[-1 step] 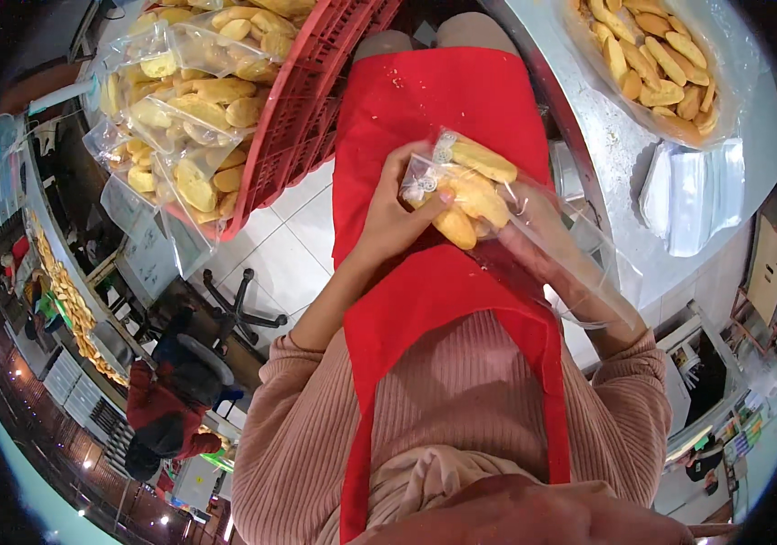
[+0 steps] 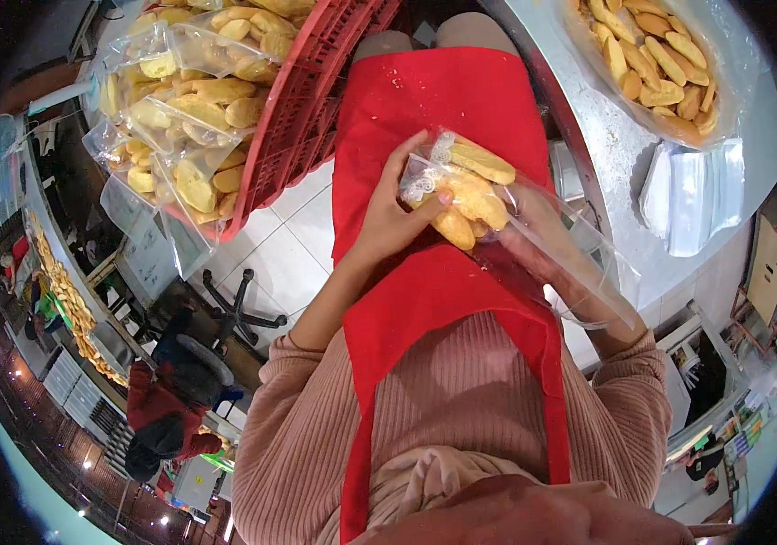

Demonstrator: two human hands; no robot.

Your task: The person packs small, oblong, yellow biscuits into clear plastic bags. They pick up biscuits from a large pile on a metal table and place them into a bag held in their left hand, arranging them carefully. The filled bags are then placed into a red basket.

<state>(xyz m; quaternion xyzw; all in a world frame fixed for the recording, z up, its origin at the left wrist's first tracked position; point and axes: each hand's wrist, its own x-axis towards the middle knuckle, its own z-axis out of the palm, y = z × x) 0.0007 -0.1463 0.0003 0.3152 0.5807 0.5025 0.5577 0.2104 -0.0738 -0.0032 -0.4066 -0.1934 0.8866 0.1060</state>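
Observation:
Over my lap I hold a clear plastic bag (image 2: 579, 245) with several long yellow bread pieces (image 2: 475, 202) in its far end. My left hand (image 2: 399, 211) grips that end from the left, its thumb pressed on the film over the bread and its index finger along the edge. My right hand (image 2: 538, 232) is at the bag's right side, curled against the bread, with clear film lying over the hand and wrist. Its fingertips are hidden by the bread, and I cannot tell whether the hand is inside the bag or behind it.
On my left, a red plastic crate (image 2: 293, 109) is heaped with filled bags (image 2: 193, 109). To the right, a metal table (image 2: 602, 118) carries a large bag of bread pieces (image 2: 661, 64) and a stack of flat clear bags (image 2: 697, 195). A person (image 2: 166, 409) sits at the lower left.
The bag and bread have shifted very slightly in my hands. Both hands keep nearly the same hold.

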